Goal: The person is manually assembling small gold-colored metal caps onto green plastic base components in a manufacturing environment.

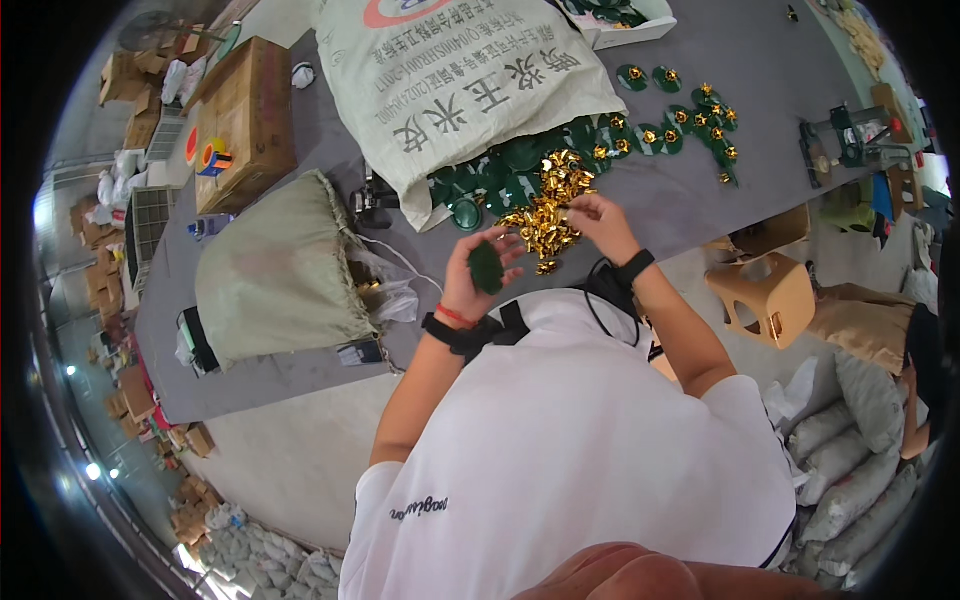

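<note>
- Resting in the upturned left hand (461,277), a dark green disc (487,268) lies against the palm and fingers; the fingers are loosely spread.
- The right hand (608,232) reaches over the right side of a pile of shiny gold pieces (545,217), thumb and fingers drawn close together; whether a piece is pinched between the fingertips cannot be told.
- The gold pile sits on the grey-covered table (690,205), just beyond the left hand and between the two hands, its far end touching a heap of loose green discs (500,170).
- That heap lies along the mouth of a white woven sack (470,85) with printing on it.
- To the right of the heap, green discs with gold centres (650,139) spread across the table, some overlapping and two a little apart near the sack.
- Beyond them, a white tray (630,35) holds more green pieces.
- On the left side of the table lies a bulging grey-green sack (280,270), with a clear plastic bag (397,298) at its mouth.
- Farther left stands a brown carton (260,125).
- Both wrists wear black bands (634,266); the left also has a red cord (455,316).
- A tan plastic stool (778,300) stands off the table's right side.
</note>
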`<state>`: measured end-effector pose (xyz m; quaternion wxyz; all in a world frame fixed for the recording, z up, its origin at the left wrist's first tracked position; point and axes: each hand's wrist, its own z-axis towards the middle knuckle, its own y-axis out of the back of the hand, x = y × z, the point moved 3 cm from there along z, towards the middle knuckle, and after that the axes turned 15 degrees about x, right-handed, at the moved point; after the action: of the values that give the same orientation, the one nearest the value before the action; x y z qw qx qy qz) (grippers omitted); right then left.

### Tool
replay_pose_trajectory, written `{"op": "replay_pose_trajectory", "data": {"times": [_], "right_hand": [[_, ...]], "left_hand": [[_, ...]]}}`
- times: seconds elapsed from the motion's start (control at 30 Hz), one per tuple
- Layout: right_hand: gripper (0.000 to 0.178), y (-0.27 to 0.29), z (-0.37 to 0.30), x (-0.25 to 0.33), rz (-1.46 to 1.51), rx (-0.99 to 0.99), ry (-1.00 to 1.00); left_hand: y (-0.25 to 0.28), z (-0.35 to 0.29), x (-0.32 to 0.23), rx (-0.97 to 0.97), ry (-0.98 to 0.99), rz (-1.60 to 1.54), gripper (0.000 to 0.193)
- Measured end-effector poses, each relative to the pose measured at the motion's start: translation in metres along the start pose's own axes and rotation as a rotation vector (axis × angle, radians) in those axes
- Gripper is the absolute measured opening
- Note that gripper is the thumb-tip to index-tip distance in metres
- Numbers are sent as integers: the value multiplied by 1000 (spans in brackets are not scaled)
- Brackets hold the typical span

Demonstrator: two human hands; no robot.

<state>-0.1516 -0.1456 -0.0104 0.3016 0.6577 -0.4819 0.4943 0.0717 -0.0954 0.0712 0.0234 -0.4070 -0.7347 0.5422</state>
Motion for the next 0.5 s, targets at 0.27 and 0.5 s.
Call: {"op": "replay_pose_trajectory", "data": {"times": [0.27, 0.5], "right_hand": [[32, -84, -42, 90, -742, 204, 576], [36, -91, -51, 106, -903, 198, 648]], "left_hand": [[0, 3, 5, 139, 71, -97, 40], [5, -3, 4, 174, 41, -131, 43]]}}
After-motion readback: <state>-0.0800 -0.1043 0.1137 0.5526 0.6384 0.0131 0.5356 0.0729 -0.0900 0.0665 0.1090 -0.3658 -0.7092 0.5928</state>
